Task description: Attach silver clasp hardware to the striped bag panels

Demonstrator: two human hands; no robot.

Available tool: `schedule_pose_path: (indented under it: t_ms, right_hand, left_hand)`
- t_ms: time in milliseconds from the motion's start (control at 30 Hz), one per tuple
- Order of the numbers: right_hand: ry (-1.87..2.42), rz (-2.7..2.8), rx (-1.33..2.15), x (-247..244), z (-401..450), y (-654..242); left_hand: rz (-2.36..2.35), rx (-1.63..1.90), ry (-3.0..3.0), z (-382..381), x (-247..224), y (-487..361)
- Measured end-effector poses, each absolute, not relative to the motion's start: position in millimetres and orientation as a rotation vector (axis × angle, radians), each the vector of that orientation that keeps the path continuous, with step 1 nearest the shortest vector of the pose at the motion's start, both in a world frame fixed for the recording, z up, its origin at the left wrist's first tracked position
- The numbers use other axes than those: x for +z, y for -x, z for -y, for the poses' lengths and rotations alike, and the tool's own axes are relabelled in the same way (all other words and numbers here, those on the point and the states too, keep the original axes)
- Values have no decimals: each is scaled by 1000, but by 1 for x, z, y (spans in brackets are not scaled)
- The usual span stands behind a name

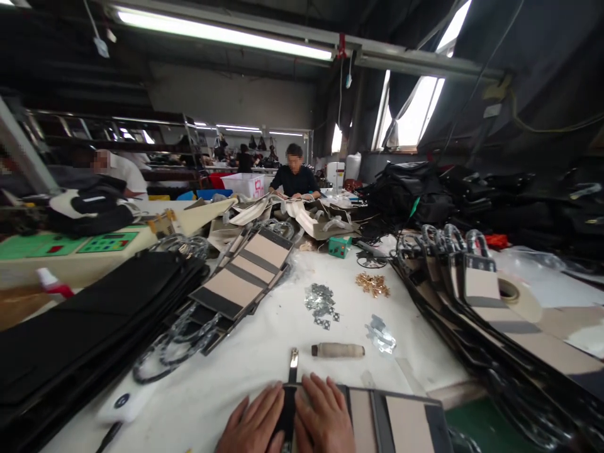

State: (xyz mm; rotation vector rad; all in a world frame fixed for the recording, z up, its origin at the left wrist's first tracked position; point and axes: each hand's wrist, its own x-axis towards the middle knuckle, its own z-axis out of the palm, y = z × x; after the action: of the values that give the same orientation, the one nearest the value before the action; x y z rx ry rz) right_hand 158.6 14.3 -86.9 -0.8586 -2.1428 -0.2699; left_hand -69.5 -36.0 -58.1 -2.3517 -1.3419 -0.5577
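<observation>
My left hand (252,420) lies on the dark end of a beige-and-black bag panel (406,418) at the table's front edge, its fingers stretched out. Beside it, my right hand (324,415) rests palm down on the same panel, fingers together and extended. A dark band shows between the two hands. Just beyond the fingertips, a short black strap with a shiny metal clasp (294,358) sticks out from the panel. Farther off lies a tape-wrapped rod (338,350). Piles of silvery metal plates (321,301) and gold-coloured fittings (372,284) lie on the white table.
Stacked bag panels with plastic-wrapped handles flank me, one stack (245,270) at left, another (481,283) at right. Black pieces (94,321) are heaped far left. A white power socket (125,402) lies near left. A small green box (340,246) and a person (295,176) are across the table.
</observation>
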Motion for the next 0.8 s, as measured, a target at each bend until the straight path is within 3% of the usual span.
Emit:
schedule_pose_path:
  t_ms: [367,567,700,800]
  right_hand:
    - [1014,2164,18,-53,11,-157]
    - [1052,2261,178,-25,12,-165]
    - [1154,2105,302,-1,-18,-212]
    - [1528,1993,270,5,-63,-274]
  left_hand:
    - [1865,-314,2541,59,-6,34]
    - [1875,-392,2573,54,-7,39]
    - [1853,-450,2589,51,-17,44]
    - [1870,-510,2600,50,-19,45]
